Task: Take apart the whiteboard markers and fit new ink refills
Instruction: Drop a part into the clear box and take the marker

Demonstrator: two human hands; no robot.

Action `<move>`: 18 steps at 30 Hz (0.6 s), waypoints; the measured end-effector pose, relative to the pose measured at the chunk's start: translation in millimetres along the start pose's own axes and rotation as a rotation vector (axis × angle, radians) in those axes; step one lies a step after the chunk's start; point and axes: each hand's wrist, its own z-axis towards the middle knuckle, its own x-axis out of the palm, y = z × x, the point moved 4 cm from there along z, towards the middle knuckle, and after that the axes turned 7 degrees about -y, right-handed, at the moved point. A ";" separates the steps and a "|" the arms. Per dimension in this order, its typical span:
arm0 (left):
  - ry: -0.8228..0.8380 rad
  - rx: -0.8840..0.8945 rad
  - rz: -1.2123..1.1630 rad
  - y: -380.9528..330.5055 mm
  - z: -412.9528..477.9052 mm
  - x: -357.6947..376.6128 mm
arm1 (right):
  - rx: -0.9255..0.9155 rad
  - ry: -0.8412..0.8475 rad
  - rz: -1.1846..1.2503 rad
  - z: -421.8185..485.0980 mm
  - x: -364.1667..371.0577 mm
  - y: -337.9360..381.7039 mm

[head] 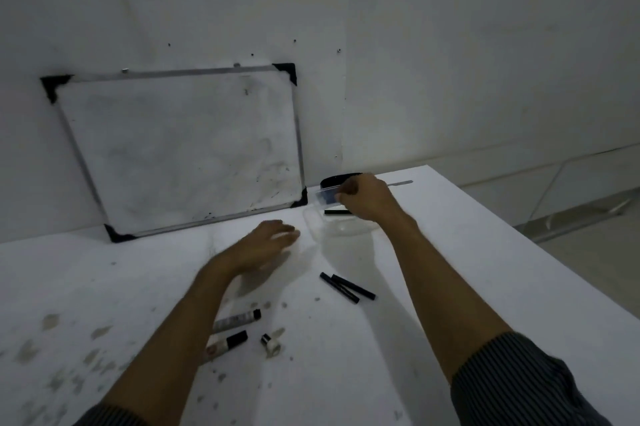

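Observation:
My right hand (363, 197) is far out on the white table (485, 270), its fingers closed on a clear plastic lid or packet (325, 195) over a clear plastic box (341, 226). A black refill stick (337, 212) lies in that box. My left hand (268, 242) hovers flat with fingers apart, just left of the box and holding nothing. Two black ink refills (346, 287) lie crossed on the table between my arms. Two marker bodies (235, 320) (227, 344) rest near my left forearm, with a small cap piece (270, 342) beside them.
A small framed whiteboard (180, 152) leans against the wall at the back left. A dark round object (336, 179) sits behind my right hand, and a metal ruler (400, 182) lies beside it. The table's right edge drops to the floor. Ink stains dot the near-left tabletop.

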 end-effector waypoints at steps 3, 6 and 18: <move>-0.173 0.022 -0.149 1.2 -26.9 -35.3 | -0.021 -0.054 0.198 -56.1 -2.9 14.5; -0.217 0.063 -0.151 4.2 -65.8 -54.7 | -0.058 -0.028 0.258 -111.6 8.2 31.0; -0.539 0.064 0.020 53.8 -214.2 -51.4 | -0.591 0.155 -0.133 -238.8 97.2 103.0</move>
